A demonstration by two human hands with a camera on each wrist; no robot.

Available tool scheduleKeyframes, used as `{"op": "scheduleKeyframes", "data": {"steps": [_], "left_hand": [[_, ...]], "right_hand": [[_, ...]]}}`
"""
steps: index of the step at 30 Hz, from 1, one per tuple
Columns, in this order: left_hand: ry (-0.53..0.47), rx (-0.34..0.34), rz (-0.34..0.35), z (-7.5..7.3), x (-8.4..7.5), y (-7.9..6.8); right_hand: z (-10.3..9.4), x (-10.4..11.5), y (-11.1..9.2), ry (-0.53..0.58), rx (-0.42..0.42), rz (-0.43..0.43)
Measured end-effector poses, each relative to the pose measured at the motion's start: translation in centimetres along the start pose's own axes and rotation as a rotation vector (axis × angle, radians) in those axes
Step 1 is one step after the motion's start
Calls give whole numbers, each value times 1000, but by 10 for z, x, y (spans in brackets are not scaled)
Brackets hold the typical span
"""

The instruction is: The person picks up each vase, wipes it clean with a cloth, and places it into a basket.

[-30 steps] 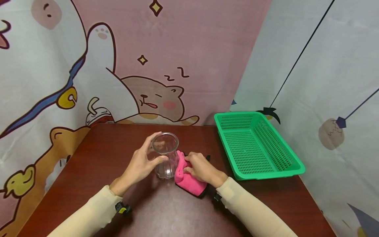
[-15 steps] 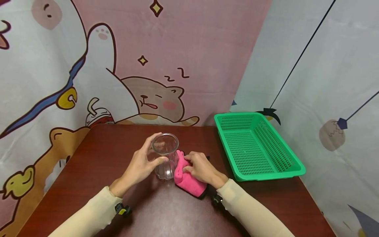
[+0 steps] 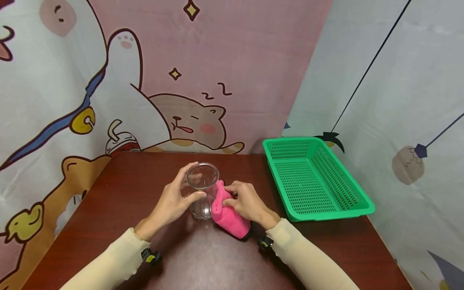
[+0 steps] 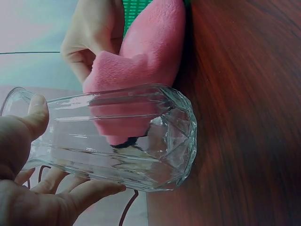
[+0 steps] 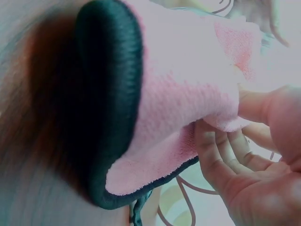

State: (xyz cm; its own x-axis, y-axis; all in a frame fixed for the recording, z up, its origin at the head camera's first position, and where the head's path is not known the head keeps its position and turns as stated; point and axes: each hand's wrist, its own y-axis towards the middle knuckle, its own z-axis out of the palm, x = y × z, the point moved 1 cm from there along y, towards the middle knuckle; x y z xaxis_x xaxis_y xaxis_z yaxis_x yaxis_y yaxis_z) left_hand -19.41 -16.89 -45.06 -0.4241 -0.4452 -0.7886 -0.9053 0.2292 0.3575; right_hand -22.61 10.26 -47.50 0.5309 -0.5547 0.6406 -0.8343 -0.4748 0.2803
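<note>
A clear, ribbed glass vase (image 3: 201, 201) stands upright on the table, its round rim on top. My left hand (image 3: 176, 200) grips it near the rim, thumb on the near side and fingers around the far side. Just right of the glass, a folded pink cloth (image 3: 232, 221) with black edging is pinched between the thumb and fingers of my right hand (image 3: 246, 201). In the left wrist view the cloth (image 4: 141, 61) lies against or close behind the glass wall. The right wrist view shows the cloth's black hem (image 5: 113, 94) hanging toward the table.
A green perforated plastic basket (image 3: 308, 185) sits at the right rear of the dark red-brown table (image 3: 137, 177). A printed cartoon backdrop (image 3: 232, 48) hangs behind the table and along its sides. Each wrist wears a small black device (image 3: 150, 255).
My right hand has raised the pink cloth slightly and shifted it left toward the glass vase. The left hand and the vase have not moved.
</note>
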Motion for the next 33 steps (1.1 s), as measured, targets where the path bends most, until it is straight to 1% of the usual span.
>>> {"op": "scheduleKeyframes", "data": {"steps": [5,17,25,33], "left_hand": [[6,-4,-1,1,0,-1],[-8,-2,-5,1,3,0],[3,3,-6,-1,0,0],[6,6,-27,-1,0,-1]], "right_hand": [[-3,2,0,35,-15,17],[-9,8,6,142,-78,3],[-14,18,13,209,-152,5],[-21,23,13,256,-208,11]]}}
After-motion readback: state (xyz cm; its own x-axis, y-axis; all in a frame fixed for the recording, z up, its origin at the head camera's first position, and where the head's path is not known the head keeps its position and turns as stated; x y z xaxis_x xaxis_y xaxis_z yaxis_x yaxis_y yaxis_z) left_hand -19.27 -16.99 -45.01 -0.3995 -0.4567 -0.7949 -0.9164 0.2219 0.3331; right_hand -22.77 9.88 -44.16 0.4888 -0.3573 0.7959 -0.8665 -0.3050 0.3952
